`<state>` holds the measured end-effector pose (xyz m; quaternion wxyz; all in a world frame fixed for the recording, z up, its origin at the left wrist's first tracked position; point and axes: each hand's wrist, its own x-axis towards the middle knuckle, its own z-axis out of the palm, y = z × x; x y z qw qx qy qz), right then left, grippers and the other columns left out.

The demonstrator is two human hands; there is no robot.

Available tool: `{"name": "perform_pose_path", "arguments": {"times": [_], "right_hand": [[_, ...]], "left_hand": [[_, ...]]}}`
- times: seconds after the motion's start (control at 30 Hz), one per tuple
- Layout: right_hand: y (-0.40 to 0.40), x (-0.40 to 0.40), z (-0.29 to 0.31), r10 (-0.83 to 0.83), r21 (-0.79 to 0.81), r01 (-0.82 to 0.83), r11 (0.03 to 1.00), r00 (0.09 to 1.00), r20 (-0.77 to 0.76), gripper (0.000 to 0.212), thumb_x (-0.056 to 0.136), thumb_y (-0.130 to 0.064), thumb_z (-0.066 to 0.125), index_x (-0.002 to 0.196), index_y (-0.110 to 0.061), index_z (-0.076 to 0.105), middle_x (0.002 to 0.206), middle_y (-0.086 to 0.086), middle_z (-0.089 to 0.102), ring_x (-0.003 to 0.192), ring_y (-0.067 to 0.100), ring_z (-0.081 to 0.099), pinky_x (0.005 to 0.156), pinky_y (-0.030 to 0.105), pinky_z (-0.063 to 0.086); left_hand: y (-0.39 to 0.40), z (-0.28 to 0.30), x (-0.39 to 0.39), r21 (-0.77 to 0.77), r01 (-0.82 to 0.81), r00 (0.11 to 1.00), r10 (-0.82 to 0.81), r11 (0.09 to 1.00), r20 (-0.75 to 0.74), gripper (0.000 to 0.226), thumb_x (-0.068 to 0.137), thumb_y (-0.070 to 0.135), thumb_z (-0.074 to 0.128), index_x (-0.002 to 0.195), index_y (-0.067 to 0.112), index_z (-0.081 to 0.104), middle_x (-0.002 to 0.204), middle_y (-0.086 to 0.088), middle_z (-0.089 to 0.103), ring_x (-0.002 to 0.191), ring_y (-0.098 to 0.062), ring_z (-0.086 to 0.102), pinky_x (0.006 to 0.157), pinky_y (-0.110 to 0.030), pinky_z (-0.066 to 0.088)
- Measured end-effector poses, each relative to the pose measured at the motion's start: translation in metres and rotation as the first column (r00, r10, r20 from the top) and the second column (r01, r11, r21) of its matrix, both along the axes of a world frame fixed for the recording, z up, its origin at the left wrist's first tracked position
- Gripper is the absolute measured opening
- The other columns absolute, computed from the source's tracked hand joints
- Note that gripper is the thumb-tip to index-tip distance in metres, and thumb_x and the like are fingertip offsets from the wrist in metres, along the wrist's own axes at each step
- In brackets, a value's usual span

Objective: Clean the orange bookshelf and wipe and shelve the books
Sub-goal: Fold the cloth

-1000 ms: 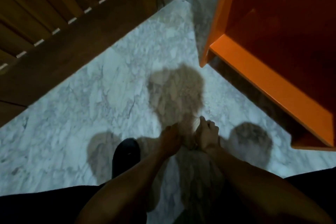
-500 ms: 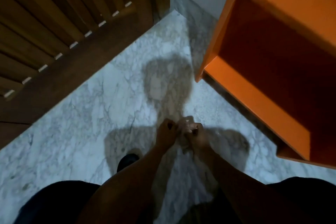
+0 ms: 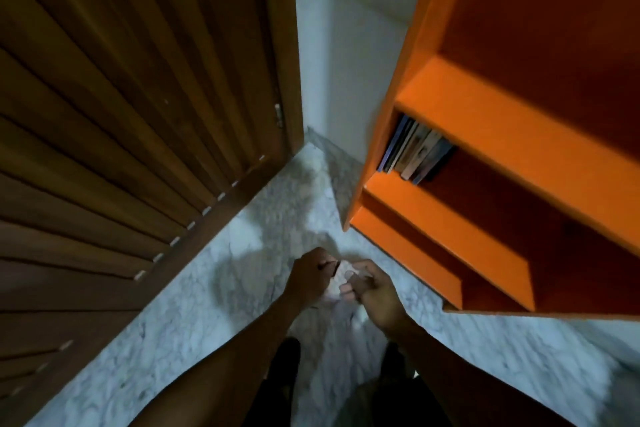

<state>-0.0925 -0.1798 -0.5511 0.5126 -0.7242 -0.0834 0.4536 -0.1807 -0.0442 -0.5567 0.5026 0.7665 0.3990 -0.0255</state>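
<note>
While both hands are held together low in front of the body, a small pale wad, probably a cloth or tissue (image 3: 335, 282), is pinched between them: the left hand (image 3: 311, 279) is curled round its left edge and the fingers of the right hand (image 3: 372, 291) are closed on its right edge, though blur hides the exact grip. Up and to the right of the right hand, the orange bookshelf (image 3: 485, 163) is seen from above, and a short row of books (image 3: 414, 152) is stood upright at the left end of one shelf, well apart from both hands. To the left of the left hand a slatted wooden door (image 3: 138, 114) is seen, and the marble floor (image 3: 194, 322) lies beneath. Compared with a second ago, the view has been lifted, so that the shelf with books has been brought into sight where only bare lower shelves were shown. It is judged that the cloth is being readied and that wiping has not yet been started.
</note>
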Motion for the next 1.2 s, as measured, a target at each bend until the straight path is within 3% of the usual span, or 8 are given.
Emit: {"name": "perform_pose_path", "arguments": {"times": [0.13, 0.3, 0.4, 0.53, 0.63, 0.8, 0.93, 1.2], "right_hand": [[-0.016, -0.002, 0.093, 0.087, -0.04, -0.08, 0.996, 0.971, 0.222, 0.006, 0.095, -0.005, 0.064, 0.09, -0.002, 0.061, 0.075, 0.024, 0.06, 0.059, 0.006, 0.059, 0.059, 0.018, 0.046], [-0.052, -0.008, 0.174, 0.078, -0.113, -0.03, 0.993, 0.889, 0.452, 0.013, 0.093, -0.015, 0.067, 0.082, -0.009, 0.065, 0.085, -0.002, 0.058, 0.083, 0.007, 0.054, 0.073, 0.015, 0.04], [-0.084, -0.008, 0.207, 0.039, -0.167, 0.056, 0.984, 0.855, 0.517, 0.013, 0.095, -0.018, 0.063, 0.083, -0.013, 0.062, 0.086, -0.001, 0.063, 0.075, 0.006, 0.057, 0.067, 0.023, 0.041], [-0.14, -0.007, 0.246, -0.067, -0.169, 0.209, 0.963, 0.795, 0.603, 0.02, 0.096, -0.028, 0.062, 0.086, -0.013, 0.054, 0.079, 0.011, 0.062, 0.061, 0.01, 0.052, 0.059, 0.027, 0.042], [-0.188, -0.005, 0.281, -0.14, -0.156, 0.347, 0.925, 0.691, 0.709, 0.016, 0.094, -0.027, 0.065, 0.088, -0.014, 0.056, 0.079, -0.001, 0.062, 0.069, 0.009, 0.052, 0.063, 0.027, 0.042], [-0.274, 0.006, 0.34, -0.162, -0.141, 0.561, 0.816, 0.455, 0.876, 0.005, 0.093, -0.028, 0.063, 0.091, -0.029, 0.058, 0.086, -0.011, 0.067, 0.081, 0.013, 0.064, 0.076, 0.039, 0.053], [-0.334, 0.012, 0.397, -0.237, 0.004, 0.665, 0.746, 0.26, 0.936, 0.02, 0.092, -0.017, 0.067, 0.089, -0.034, 0.056, 0.081, -0.013, 0.065, 0.075, 0.009, 0.062, 0.075, 0.034, 0.051], [-0.436, 0.066, 0.51, -0.199, 0.255, 0.691, 0.676, -0.161, 0.967, 0.033, 0.08, 0.012, 0.068, 0.087, -0.02, 0.07, 0.083, -0.005, 0.071, 0.074, -0.003, 0.061, 0.067, 0.008, 0.042]], "left_hand": [[0.009, 0.092, -0.001, 0.022, 0.18, 0.982, -0.181, 0.983, 0.059, 0.01, 0.093, 0.019, 0.063, 0.092, 0.01, 0.068, 0.092, -0.002, 0.072, 0.084, -0.013, 0.065, 0.071, -0.018, 0.043], [0.011, 0.165, 0.011, 0.031, 0.411, 0.898, -0.41, 0.911, 0.157, 0.006, 0.092, 0.02, 0.067, 0.09, 0.016, 0.071, 0.081, 0.007, 0.071, 0.076, -0.006, 0.065, 0.071, -0.026, 0.052], [-0.004, 0.205, 0.03, 0.061, 0.552, 0.81, -0.551, 0.832, 0.199, 0.01, 0.095, 0.017, 0.064, 0.086, 0.019, 0.067, 0.071, 0.014, 0.06, 0.061, 0.004, 0.052, 0.058, -0.013, 0.04], [-0.047, 0.252, 0.064, 0.135, 0.723, 0.642, -0.731, 0.678, 0.231, 0.013, 0.098, 0.02, 0.058, 0.086, 0.022, 0.064, 0.065, 0.014, 0.053, 0.057, 0.001, 0.048, 0.054, -0.013, 0.036], [-0.097, 0.289, 0.09, 0.251, 0.773, 0.519, -0.808, 0.583, 0.277, 0.013, 0.095, 0.02, 0.059, 0.083, 0.025, 0.061, 0.069, 0.013, 0.056, 0.064, -0.008, 0.051, 0.058, -0.024, 0.04], [-0.185, 0.358, 0.125, 0.478, 0.8, 0.257, -0.927, 0.362, 0.273, 0.009, 0.099, 0.016, 0.052, 0.105, 0.018, 0.058, 0.077, -0.002, 0.061, 0.056, -0.01, 0.049, 0.052, -0.031, 0.037], [-0.251, 0.418, 0.149, 0.659, 0.702, 0.084, -0.95, 0.271, 0.302, 0.025, 0.091, 0.011, 0.052, 0.107, 0.03, 0.053, 0.093, -0.008, 0.07, 0.087, -0.031, 0.064, 0.069, -0.039, 0.052], [-0.362, 0.537, 0.225, 0.85, 0.44, -0.067, -0.933, 0.29, 0.353, 0.028, 0.092, 0.007, 0.06, 0.113, 0.025, 0.067, 0.107, -0.005, 0.061, 0.096, -0.022, 0.059, 0.074, -0.026, 0.042]]}}
